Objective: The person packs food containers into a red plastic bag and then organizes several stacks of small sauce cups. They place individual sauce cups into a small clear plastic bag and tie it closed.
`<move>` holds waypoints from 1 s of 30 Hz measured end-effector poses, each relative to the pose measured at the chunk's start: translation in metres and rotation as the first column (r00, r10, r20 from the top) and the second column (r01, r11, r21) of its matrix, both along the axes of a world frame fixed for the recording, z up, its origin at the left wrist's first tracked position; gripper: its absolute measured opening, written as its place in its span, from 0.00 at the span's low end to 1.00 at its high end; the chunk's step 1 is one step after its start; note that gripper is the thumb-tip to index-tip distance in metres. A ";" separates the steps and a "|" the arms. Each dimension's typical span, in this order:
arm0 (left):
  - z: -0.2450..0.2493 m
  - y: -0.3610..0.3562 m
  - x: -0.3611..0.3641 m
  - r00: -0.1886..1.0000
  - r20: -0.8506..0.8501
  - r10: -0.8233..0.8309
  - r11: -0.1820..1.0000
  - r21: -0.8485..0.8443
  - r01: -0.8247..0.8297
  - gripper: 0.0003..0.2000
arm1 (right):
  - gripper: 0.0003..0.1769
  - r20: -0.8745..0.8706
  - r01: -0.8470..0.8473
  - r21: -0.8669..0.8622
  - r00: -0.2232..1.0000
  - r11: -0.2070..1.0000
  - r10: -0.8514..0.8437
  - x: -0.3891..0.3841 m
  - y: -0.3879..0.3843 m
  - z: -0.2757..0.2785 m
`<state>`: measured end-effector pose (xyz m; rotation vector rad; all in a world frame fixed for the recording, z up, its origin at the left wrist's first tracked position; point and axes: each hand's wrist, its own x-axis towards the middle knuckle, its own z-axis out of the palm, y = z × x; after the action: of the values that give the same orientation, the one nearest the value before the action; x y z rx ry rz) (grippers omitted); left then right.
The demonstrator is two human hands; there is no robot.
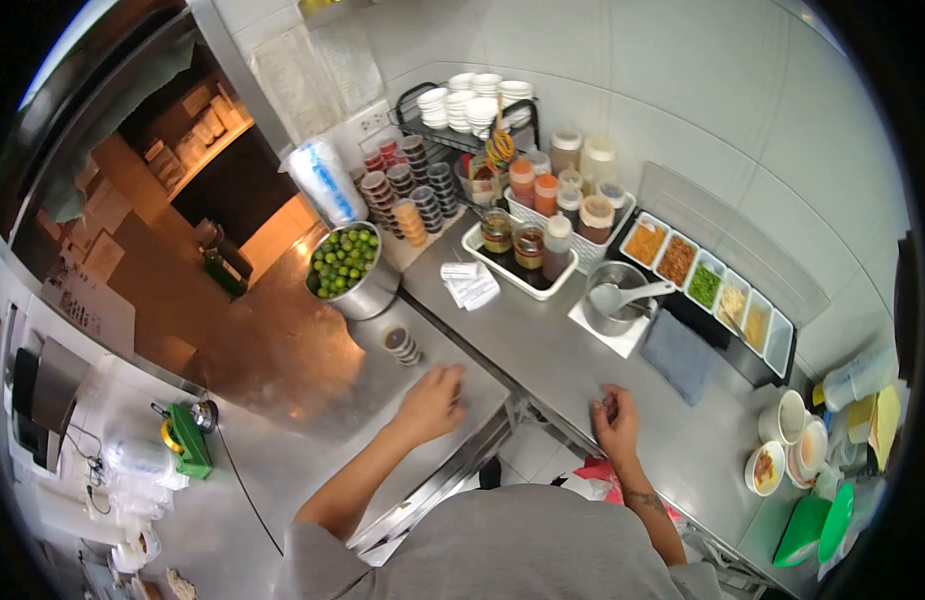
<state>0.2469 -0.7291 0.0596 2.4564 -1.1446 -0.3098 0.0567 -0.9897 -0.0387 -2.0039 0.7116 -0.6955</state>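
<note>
My left hand [433, 402] is over the edge of the steel counter, its fingers loosely bent and a little apart, with nothing visible in it. Just beyond its fingers stands a short stack of small lidded cups of dark sauce [402, 345]. My right hand [616, 420] is at the front edge of the other steel counter, fingers curled in toward the palm, and no object shows in it. Farther from it are a folded grey-blue cloth [677, 357] and a metal pot [613, 312] with a ladle [638, 292] in it.
A steel bowl of green limes [368, 298] stands near stacked sauce cups [408, 182]. White trays hold jars [529, 245] and squeeze bottles [545, 192]. Containers of chopped toppings [704, 285] line the wall. Paper slips [471, 286], bowls [765, 468] and a green scale [803, 530] are also out.
</note>
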 end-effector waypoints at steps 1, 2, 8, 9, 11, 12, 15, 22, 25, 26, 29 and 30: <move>0.000 0.027 0.002 0.996 0.014 0.089 0.996 0.013 -0.089 0.28 | 0.16 -0.023 -0.006 -0.109 1.000 0.994 0.003 0.000 0.000 -0.001; 0.001 0.050 0.008 0.984 0.037 0.174 0.984 0.024 -0.175 0.28 | 0.16 -0.037 -0.010 -0.217 0.999 0.976 0.002 0.004 -0.001 -0.003; -0.024 0.117 0.062 0.910 0.028 0.413 0.870 0.284 -0.403 0.28 | 0.16 0.060 -0.137 -0.045 0.988 0.990 0.140 0.072 0.046 0.001; -0.018 0.123 0.081 0.961 0.013 0.277 0.913 0.310 -0.267 0.27 | 0.16 0.075 -0.163 -0.105 0.982 0.981 0.172 0.086 0.053 0.004; 0.016 0.127 0.129 1.000 -0.025 -0.010 0.935 0.353 0.018 0.24 | 0.17 0.096 -0.209 -0.228 0.967 0.951 0.236 0.112 0.065 0.016; 0.054 0.113 0.143 0.990 -0.011 0.142 0.975 0.175 -0.138 0.22 | 0.16 0.079 -0.205 -0.246 0.970 0.947 0.231 0.122 0.067 0.016; 0.123 0.077 0.225 0.920 0.112 0.376 0.896 -0.296 -0.331 0.14 | 0.15 0.030 -0.170 -0.206 0.983 0.964 0.180 0.140 0.069 0.002; 0.173 0.011 0.438 0.653 0.569 0.499 0.856 -0.441 -0.269 0.14 | 0.14 -0.060 -0.186 -0.318 0.983 0.930 0.176 0.141 0.068 -0.002; 0.177 -0.016 0.457 0.671 0.541 0.507 0.862 -0.310 -0.401 0.10 | 0.13 -0.056 -0.191 -0.319 0.982 0.928 0.183 0.138 0.066 -0.002; 0.178 -0.016 0.459 0.680 0.528 0.509 0.859 -0.260 -0.442 0.09 | 0.13 -0.058 -0.198 -0.311 0.980 0.930 0.189 0.138 0.068 -0.002; 0.177 -0.022 0.469 0.595 0.560 0.577 0.816 -0.406 -0.411 0.09 | 0.13 -0.041 -0.200 -0.298 0.980 0.933 0.197 0.139 0.067 -0.001; 0.180 -0.021 0.474 0.586 0.563 0.582 0.813 -0.418 -0.405 0.08 | 0.13 -0.036 -0.201 -0.295 0.979 0.934 0.200 0.139 0.066 -0.001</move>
<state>0.7210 -0.7496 0.2395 2.5708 -0.5753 0.9244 0.1954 -0.9239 -0.0401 -2.3152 0.4127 -0.7074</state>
